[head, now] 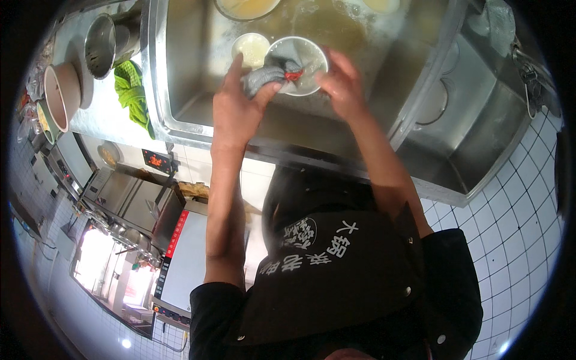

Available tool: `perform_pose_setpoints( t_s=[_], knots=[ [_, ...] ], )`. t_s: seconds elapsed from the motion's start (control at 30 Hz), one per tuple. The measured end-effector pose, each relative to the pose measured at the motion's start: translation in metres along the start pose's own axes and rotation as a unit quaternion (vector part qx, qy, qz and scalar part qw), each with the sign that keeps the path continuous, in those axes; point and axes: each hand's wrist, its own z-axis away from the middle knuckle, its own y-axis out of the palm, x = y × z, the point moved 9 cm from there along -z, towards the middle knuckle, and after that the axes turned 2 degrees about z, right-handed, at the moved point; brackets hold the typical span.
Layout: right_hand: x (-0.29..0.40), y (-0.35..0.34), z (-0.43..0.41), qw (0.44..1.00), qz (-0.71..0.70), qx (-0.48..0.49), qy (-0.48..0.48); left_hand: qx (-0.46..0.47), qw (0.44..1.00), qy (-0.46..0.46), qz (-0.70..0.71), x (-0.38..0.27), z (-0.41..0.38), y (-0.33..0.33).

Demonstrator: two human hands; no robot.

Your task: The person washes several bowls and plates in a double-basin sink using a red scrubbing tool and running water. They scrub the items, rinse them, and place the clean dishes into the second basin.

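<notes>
Over a stainless steel sink basin [189, 101] holding cloudy water, my right hand [344, 85] grips a white bowl [315, 58] by its right rim. The bowl is tilted so that its inside faces up toward me. A grey cloth [265, 80] is in my left hand [238, 108], and one end of it reaches into the bowl. Something red [293, 75] shows at the cloth, too small to name. Just behind my left fingers sits a small round white dish [251, 48] in the water. A larger bowl [247, 8] is cut off at the top edge.
A second steel basin [454, 148] on the right holds round dishes [434, 102]. On the left counter are a green cloth [131, 92], a metal pot [101, 47] and a beige tub [63, 96]. The sink's front rim [265, 150] runs before my apron.
</notes>
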Motion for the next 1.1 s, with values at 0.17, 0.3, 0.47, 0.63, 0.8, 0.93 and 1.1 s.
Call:
perform_pose_setpoints(
  t_s=[0.17, 0.3, 0.47, 0.63, 0.8, 0.93, 1.1],
  knots=[
    [0.012, 0.032, 0.009, 0.984, 0.119, -0.036, -0.127, 0.047, 0.984, -0.101, 0.142, 0.014, -0.009, 0.044],
    [0.014, 0.026, 0.013, 0.951, 0.205, -0.169, -0.156, 0.032, 0.908, -0.203, 0.366, 0.040, 0.006, 0.087],
    [0.028, 0.028, 0.005, 0.908, 0.320, -0.162, -0.216, 0.034, 0.884, -0.209, 0.417, 0.038, -0.004, 0.101],
    [0.035, 0.039, -0.033, 0.923, 0.349, 0.163, 0.007, 0.133, 0.990, 0.021, 0.050, 0.033, -0.032, 0.064],
    [0.053, 0.044, 0.003, 0.859, 0.358, -0.179, -0.318, -0.023, 0.952, -0.138, 0.272, 0.051, -0.018, 0.091],
    [0.029, 0.044, -0.036, 0.848, 0.490, 0.180, -0.097, 0.085, 0.990, 0.002, 0.115, 0.068, -0.036, 0.081],
    [0.044, 0.037, -0.057, 0.902, 0.409, 0.016, -0.137, 0.019, 0.960, -0.084, 0.267, 0.052, -0.044, 0.086]
  ],
)
